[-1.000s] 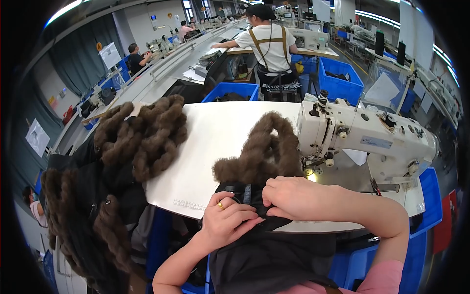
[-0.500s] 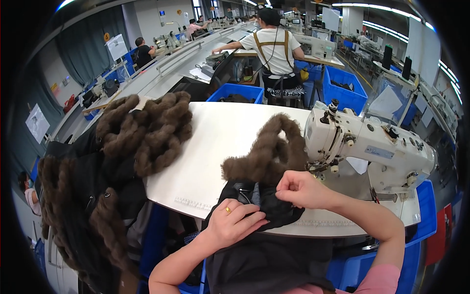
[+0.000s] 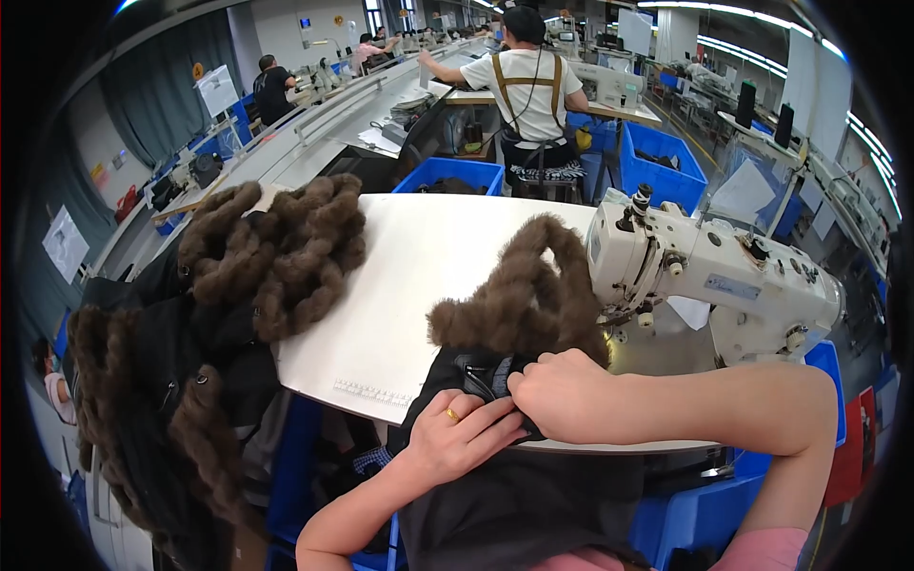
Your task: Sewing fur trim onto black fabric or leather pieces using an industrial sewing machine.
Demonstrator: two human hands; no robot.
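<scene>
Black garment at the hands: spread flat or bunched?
Bunched. The black garment lies in creased folds around the left hand and right hand, with the looped brown fur trim just beyond.

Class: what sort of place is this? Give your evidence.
Probably a garment factory's sewing floor: a large white industrial sewing machine stands at right, black cloth with brown fluffy trim is heaped at left, and a co-worker in a white shirt sits ahead near another white machine.

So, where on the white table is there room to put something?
Bare table lies between the left fur pile and the middle fur trim. Crowded: beside the sewing machine, with left hand, right hand and black cloth.
</scene>
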